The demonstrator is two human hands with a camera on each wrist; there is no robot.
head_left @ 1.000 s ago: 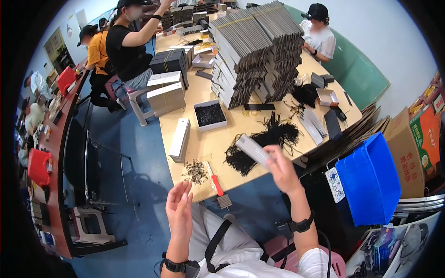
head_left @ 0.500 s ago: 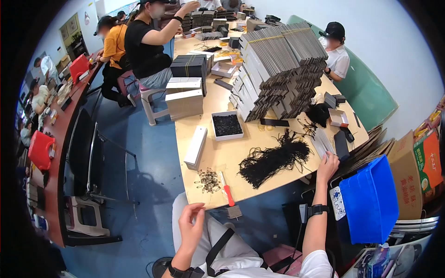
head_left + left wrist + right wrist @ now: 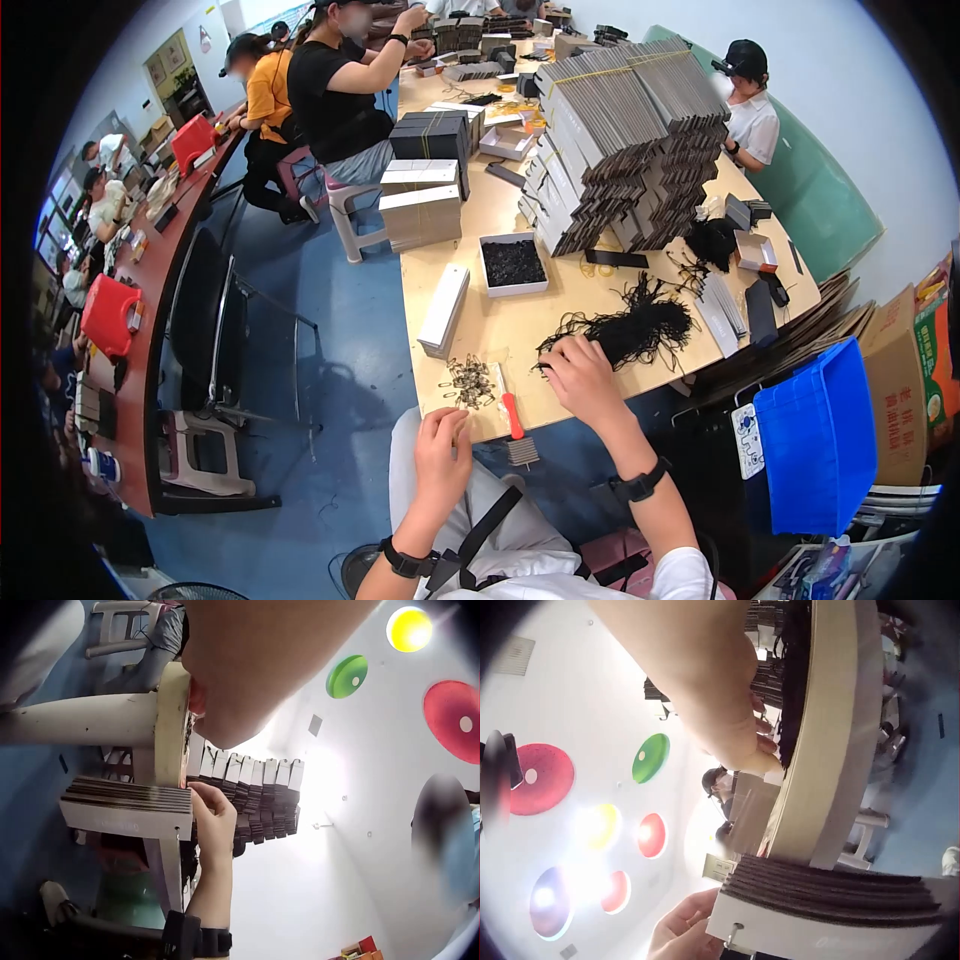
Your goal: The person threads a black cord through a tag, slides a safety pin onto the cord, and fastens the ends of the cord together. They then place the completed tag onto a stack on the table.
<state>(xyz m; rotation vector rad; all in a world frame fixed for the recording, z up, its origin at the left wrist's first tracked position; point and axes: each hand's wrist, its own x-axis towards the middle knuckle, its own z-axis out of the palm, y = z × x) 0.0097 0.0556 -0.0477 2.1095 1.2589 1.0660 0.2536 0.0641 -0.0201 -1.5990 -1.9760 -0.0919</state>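
Note:
My right hand (image 3: 588, 382) is at the left end of the black cord bundle (image 3: 640, 322), with thumb and fingertips pinching at the cord ends. In the left wrist view the right hand (image 3: 214, 825) reaches to the table edge. My left hand (image 3: 442, 458) is held over the near table edge, fingers loosely bent, with nothing visible in it. Just past it lies a pile of small metal clips (image 3: 468, 382), beside a red-handled tool (image 3: 513, 415). A stack of grey cards (image 3: 522, 452) juts from the table edge; the right wrist view shows a clip through a hole in one card (image 3: 765, 930).
A box of black pieces (image 3: 514, 264) and a white box (image 3: 443, 308) stand on the table (image 3: 430, 375). Tall card stacks (image 3: 600, 150) rise behind. Loose grey cards (image 3: 718, 312) lie at the right, near a blue bin (image 3: 818, 440). People sit around.
My right hand put down a grey card on the cards at the right, then moved left to the black cords. The left hand has shifted slightly beside the clips. The head view has turned.

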